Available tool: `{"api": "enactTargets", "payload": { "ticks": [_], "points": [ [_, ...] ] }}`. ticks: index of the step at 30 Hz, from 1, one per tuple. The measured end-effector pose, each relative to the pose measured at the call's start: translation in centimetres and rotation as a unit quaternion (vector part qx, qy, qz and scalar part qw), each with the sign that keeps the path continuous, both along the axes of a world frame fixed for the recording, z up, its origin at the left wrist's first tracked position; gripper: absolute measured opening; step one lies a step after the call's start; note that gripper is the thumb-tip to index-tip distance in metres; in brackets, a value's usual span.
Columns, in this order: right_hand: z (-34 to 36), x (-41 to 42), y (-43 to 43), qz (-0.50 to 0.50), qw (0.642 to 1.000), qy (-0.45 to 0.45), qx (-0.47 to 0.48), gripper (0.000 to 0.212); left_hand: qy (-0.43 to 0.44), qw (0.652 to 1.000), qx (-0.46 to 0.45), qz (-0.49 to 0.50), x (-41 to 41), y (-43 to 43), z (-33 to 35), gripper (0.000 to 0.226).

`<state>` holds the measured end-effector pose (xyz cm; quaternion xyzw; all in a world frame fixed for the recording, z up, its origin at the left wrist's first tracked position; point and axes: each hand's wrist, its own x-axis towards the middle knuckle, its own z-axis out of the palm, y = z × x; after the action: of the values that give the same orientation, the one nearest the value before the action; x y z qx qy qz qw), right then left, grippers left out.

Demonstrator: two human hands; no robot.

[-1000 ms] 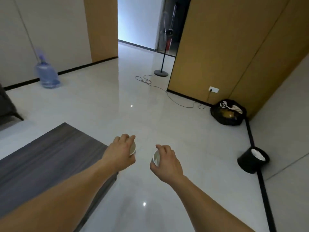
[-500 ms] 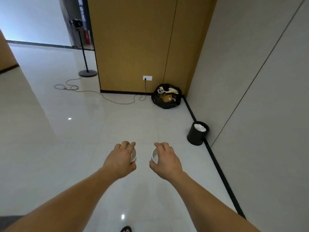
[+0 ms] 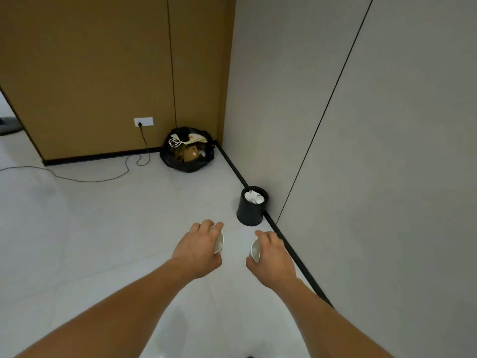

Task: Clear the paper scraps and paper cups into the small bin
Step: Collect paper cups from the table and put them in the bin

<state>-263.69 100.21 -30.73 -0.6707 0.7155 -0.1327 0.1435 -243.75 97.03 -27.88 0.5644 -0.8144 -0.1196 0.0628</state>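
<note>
Both grips mostly hid the left cup (image 3: 219,243) and right cup (image 3: 255,250). Beyond them, what filled the bin (image 3: 249,214) was too small to tell.

A black bag (image 3: 187,164) sits well ahead of the left hand (image 3: 198,250). Left of it, a socket (image 3: 143,121) feeds a cable (image 3: 95,181) across the floor (image 3: 77,228).

The left arm (image 3: 116,313) and right arm (image 3: 333,316) are bare as far as they show. The left hand (image 3: 198,250) and right hand (image 3: 273,257) are bare too.
</note>
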Motion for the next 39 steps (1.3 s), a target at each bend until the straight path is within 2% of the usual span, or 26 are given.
{"api": "enactTargets", "payload": {
  "ticks": [7, 13, 25, 32, 39],
  "points": [
    [-1.2, -6.2, -13.3, -0.002, 1.0, -0.007, 0.018, 0.07, -0.026, 1.0, 0.013, -0.004, -6.2, -13.8, -0.2, 0.077],
    [-0.4, -12.4, -25.0, -0.003, 1.0, 0.003, 0.004, 0.07, -0.005, 1.0, 0.003, 0.001, -11.8, -25.1, 0.3, 0.079],
    [-4.4, -17.0, -46.6, -0.051, 0.998, 0.005, 0.031, 0.066, 0.012, 0.996, 0.042, -0.073, -17.6, -50.3, -4.6, 0.079],
    [-8.9, -19.2, -55.8, -0.101, 0.993, -0.027, 0.056, 0.069, -0.007, 0.987, 0.095, -0.128, -21.3, -61.6, -9.1, 0.076],
    [-16.6, -22.6, -65.2, -0.082, 0.988, -0.051, 0.122, 0.075, -0.018, 0.984, 0.154, -0.086, -25.7, -70.6, -15.5, 0.078]
  ]
}}
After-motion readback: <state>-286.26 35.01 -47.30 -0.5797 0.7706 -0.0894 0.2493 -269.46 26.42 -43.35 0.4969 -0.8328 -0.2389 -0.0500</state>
